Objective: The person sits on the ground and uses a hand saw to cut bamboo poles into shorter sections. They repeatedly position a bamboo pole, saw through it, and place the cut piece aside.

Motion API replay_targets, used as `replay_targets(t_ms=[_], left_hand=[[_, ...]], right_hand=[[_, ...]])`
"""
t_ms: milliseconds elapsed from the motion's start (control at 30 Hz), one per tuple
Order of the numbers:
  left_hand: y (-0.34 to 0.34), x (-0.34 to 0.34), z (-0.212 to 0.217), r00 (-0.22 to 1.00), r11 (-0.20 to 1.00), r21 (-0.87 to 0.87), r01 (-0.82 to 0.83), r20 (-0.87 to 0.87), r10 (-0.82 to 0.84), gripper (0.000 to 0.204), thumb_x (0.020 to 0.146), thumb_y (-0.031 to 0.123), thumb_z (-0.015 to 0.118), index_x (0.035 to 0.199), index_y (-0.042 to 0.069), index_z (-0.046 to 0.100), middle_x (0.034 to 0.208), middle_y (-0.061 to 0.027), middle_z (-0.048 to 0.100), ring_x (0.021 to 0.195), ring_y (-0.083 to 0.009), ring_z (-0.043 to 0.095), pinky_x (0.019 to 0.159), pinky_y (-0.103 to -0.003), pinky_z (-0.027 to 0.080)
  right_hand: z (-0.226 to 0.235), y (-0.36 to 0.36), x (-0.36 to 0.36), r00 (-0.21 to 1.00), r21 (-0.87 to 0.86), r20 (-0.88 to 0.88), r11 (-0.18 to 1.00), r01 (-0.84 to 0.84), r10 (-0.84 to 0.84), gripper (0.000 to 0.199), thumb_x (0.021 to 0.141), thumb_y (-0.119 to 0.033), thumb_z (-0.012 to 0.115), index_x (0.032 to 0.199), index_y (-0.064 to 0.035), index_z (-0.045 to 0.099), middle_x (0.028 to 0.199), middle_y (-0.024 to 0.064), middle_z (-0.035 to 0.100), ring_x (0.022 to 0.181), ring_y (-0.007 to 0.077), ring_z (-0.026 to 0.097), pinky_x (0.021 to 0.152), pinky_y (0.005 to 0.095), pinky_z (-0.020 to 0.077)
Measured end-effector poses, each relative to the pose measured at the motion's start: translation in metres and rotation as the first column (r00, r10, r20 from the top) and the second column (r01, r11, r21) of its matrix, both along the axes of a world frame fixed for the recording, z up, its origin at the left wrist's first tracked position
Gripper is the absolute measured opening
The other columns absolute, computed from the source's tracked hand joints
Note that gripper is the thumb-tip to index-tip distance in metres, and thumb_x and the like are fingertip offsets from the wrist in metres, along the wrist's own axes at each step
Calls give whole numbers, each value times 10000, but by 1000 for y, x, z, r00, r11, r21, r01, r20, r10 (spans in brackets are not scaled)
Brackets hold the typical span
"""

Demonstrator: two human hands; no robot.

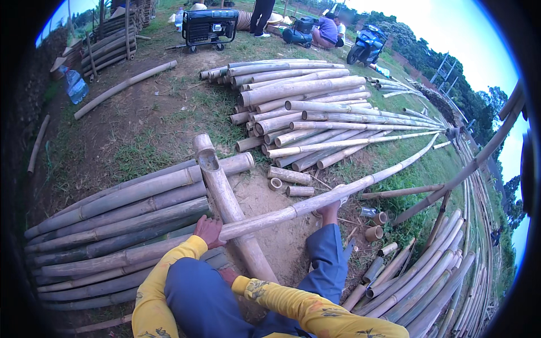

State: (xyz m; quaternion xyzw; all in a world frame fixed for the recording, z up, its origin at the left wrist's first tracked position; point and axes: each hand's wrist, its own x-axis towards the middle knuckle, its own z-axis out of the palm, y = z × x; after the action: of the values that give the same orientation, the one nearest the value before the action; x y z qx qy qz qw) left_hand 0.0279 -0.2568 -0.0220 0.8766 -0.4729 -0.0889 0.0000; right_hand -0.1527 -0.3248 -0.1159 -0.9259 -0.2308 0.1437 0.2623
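Observation:
A long pale bamboo pole [315,204] lies across a thick support log [227,200] in front of me and reaches toward the far right. My left hand [209,231] is closed around this pole just left of the log. Lower down, beside my bent knee, my right hand [228,275] is close to the log's left side. Its fingers are mostly hidden, so what it holds, if anything, does not show. My right foot [329,210] is at the pole's near side, beyond the log. The log has a hollow, notched upper end.
Thick bamboo poles [118,225] lie stacked at left. A large bamboo pile [304,96] stands ahead, with short cut pieces [290,176] before it. More poles [417,281] lie at lower right. Farther off are a generator [210,28], a motorbike [366,45] and people [327,31].

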Motion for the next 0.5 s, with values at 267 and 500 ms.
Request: replay_targets(t_ms=[267,500], left_hand=[[71,-3,2,999,1000,-14,-6,43,7,750,719,671,754,1159,73,643,1125,-142,710,1136,-289,657,1136,-496,325],[203,19,21,993,988,109,-111,56,105,748,697,667,781,1161,96,648,1118,-114,712,1130,-277,660,1115,-481,338]], right_hand=[[90,-15,-20,994,-58,-108,998,-29,22,405,942,-418,585,1143,-70,639,857,224,715,830,438,708,720,553,547],[96,-29,-15,995,-117,-103,993,-18,6,423,955,-466,588,1096,-74,656,853,211,722,822,428,714,712,549,554]])
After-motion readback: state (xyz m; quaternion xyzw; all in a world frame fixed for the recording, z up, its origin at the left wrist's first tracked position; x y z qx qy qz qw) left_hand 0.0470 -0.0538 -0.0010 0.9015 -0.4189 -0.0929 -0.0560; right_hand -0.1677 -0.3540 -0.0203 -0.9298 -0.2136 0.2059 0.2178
